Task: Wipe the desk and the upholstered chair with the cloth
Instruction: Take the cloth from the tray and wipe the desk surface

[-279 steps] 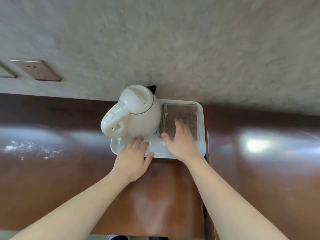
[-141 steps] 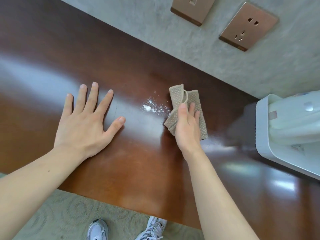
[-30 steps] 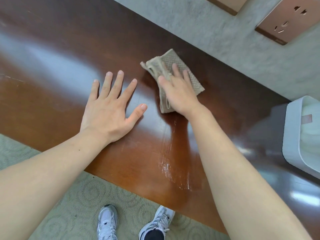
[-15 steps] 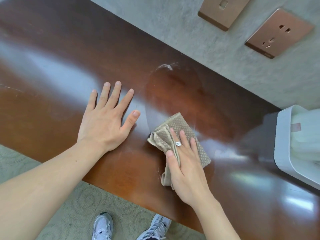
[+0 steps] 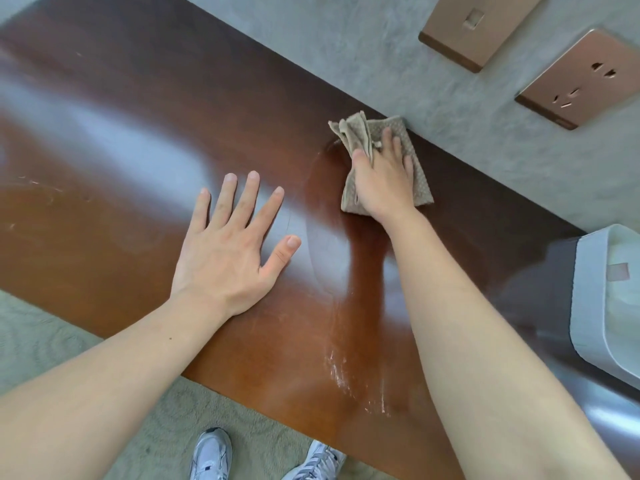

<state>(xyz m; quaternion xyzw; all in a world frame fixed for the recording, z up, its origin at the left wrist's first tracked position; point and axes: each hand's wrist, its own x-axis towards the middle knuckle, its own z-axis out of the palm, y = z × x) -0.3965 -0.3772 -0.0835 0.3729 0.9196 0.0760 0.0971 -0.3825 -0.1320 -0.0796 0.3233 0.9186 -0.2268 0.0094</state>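
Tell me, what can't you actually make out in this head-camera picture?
- Upholstered chair: nowhere in the head view.
- White tray: cut off by the right edge, so its contents are unclear.
- Desk under the cloth: hidden by the cloth and right hand.
- Desk under the left hand: hidden by the flat palm.
- Shoes: cut off by the bottom edge.

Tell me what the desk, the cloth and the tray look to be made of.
Desk: dark reddish-brown wood or veneer with a glossy lacquer, judging by the bright window glare on it.
Cloth: beige woven fabric with a dotted waffle texture; soft, since it bunches in folds under the right hand.
Tray: probably white plastic, smooth, with a rounded rim.
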